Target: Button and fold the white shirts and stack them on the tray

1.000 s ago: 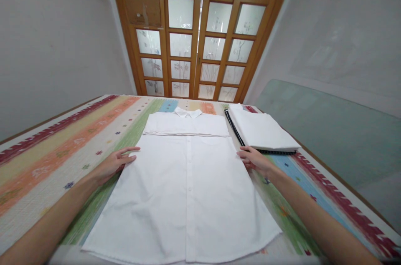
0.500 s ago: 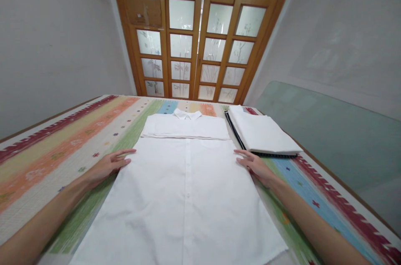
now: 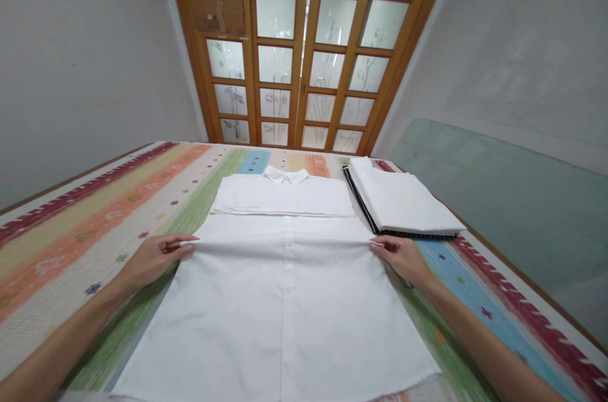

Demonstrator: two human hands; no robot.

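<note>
A white button-up shirt (image 3: 247, 301) lies front side up before me, its button strip running down the middle. Across its upper part, below the small collar (image 3: 285, 175), the cloth lies in a layered flat band. My left hand (image 3: 159, 256) pinches the shirt's left edge between thumb and fingers. At the opposite edge my right hand (image 3: 401, 256) pinches the cloth in the same way. Between the two hands a raised, taut crease crosses the shirt.
A striped, patterned cover (image 3: 156, 199) spreads under the shirt. Folded white cloth (image 3: 403, 199) rests on a dark piece with a white line at the right. A pale green panel (image 3: 498, 199) stands along the right wall. Wooden glazed doors (image 3: 304, 60) are at the back.
Both hands have closed from resting at the shirt's side edges to pinching them. The cloth between them has lifted into a crease, slightly nearer to me.
</note>
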